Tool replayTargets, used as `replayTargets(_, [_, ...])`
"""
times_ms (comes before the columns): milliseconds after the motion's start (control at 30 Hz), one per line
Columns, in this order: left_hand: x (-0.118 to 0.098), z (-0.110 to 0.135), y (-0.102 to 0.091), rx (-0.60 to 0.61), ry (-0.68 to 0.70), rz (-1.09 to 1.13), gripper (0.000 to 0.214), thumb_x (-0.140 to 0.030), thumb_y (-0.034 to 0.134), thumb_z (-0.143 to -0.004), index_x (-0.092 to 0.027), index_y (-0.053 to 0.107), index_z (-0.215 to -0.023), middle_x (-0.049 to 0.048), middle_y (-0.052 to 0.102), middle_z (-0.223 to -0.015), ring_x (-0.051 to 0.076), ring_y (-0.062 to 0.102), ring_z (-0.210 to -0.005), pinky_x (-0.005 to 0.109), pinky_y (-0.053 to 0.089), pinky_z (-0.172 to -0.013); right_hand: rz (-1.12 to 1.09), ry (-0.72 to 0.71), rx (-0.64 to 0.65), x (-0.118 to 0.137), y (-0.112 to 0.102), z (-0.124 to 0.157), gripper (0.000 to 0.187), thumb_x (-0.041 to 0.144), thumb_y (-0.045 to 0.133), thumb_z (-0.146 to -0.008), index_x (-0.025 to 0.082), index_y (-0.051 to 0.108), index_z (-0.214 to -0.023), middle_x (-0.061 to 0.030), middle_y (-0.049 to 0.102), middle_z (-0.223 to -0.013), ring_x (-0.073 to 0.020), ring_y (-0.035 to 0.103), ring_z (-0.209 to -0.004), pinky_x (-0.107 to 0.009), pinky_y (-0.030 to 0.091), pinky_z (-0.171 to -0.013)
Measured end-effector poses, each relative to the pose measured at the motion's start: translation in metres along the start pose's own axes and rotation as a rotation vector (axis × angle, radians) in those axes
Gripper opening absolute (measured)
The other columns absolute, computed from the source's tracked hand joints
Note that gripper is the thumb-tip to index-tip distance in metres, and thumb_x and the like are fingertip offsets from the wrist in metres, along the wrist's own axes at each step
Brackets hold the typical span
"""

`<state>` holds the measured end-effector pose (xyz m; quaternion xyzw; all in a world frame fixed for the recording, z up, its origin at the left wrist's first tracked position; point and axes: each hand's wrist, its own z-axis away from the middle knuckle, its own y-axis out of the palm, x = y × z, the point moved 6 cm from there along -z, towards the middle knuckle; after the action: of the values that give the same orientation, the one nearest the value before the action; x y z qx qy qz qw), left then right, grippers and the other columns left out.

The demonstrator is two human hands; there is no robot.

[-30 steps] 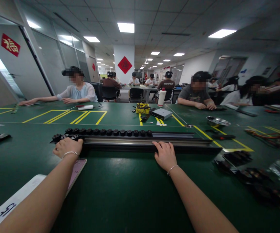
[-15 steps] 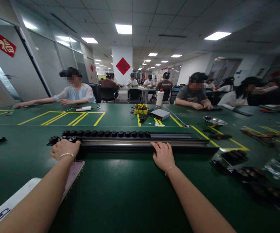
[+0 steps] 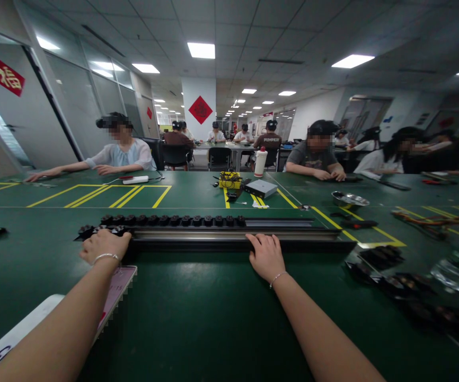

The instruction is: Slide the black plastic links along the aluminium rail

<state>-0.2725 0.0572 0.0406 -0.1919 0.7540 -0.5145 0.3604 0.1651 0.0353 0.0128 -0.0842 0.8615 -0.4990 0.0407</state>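
A long black rail lies across the green table in front of me. A row of several small black parts sits along its far side. My left hand is curled over the rail's left end, fingers closed on it. My right hand rests on the rail near its middle, fingers bent over the near edge.
A pink-edged white board lies under my left forearm. Loose black parts and a clear bag lie at the right. A metal bowl, a grey box and a yellow item stand farther back. Several people sit at the tables beyond.
Both hands stay on the rail. The view has shifted slightly, so everything sits a little lower and to the left in the picture.
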Motion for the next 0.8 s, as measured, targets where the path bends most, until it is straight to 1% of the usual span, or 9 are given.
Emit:
replayTargets(167, [0.001, -0.002, 0.007, 0.056, -0.002, -0.003, 0.071, -0.059, 0.036, -0.067, -0.011, 0.048, -0.116, 0.0215, 0.043, -0.125, 0.036, 0.034, -0.118, 0.049, 0.033, -0.089, -0.004, -0.003, -0.006, 0.0, 0.0, 0.0, 0.045, 0.023, 0.049, -0.075, 0.028, 0.048, -0.12, -0.0054, 0.054, -0.109, -0.0207, 0.043, -0.103, -0.041, 0.015, -0.1])
replayTargets(333, [0.003, -0.002, 0.01, 0.047, -0.015, 0.029, 0.071, -0.059, 0.036, -0.067, -0.012, 0.045, -0.119, 0.0207, 0.039, -0.127, 0.035, 0.032, -0.118, 0.048, 0.036, -0.088, -0.002, -0.005, -0.021, 0.0, 0.0, 0.001, 0.044, 0.023, 0.049, -0.075, 0.028, 0.048, -0.12, -0.005, 0.054, -0.109, -0.0204, 0.043, -0.103, -0.041, 0.014, -0.1])
replayTargets(467, [0.003, -0.005, 0.013, 0.057, 0.002, 0.033, 0.07, -0.059, 0.036, -0.067, -0.013, 0.045, -0.119, 0.0208, 0.039, -0.127, 0.035, 0.031, -0.119, 0.048, 0.038, -0.086, 0.006, -0.003, -0.009, 0.001, -0.001, 0.0, 0.045, 0.023, 0.049, -0.076, 0.028, 0.048, -0.12, -0.0049, 0.054, -0.108, -0.02, 0.043, -0.103, -0.041, 0.014, -0.1])
replayTargets(667, [0.004, -0.01, 0.015, 0.085, 0.04, 0.016, 0.072, -0.06, 0.036, -0.066, -0.011, 0.045, -0.118, 0.0215, 0.041, -0.125, 0.036, 0.032, -0.118, 0.046, 0.038, -0.087, 0.011, -0.002, -0.002, 0.0, -0.001, 0.0, 0.045, 0.023, 0.048, -0.076, 0.028, 0.048, -0.12, -0.005, 0.054, -0.108, -0.0199, 0.043, -0.102, -0.041, 0.015, -0.1])
replayTargets(800, [0.003, -0.012, 0.016, 0.108, 0.064, 0.0, 0.071, -0.061, 0.035, -0.066, -0.012, 0.047, -0.116, 0.023, 0.042, -0.124, 0.038, 0.033, -0.117, 0.048, 0.04, -0.081, 0.016, -0.001, -0.003, 0.0, 0.0, 0.0, 0.046, 0.022, 0.048, -0.075, 0.028, 0.048, -0.12, -0.0052, 0.054, -0.108, -0.0201, 0.043, -0.102, -0.041, 0.014, -0.1])
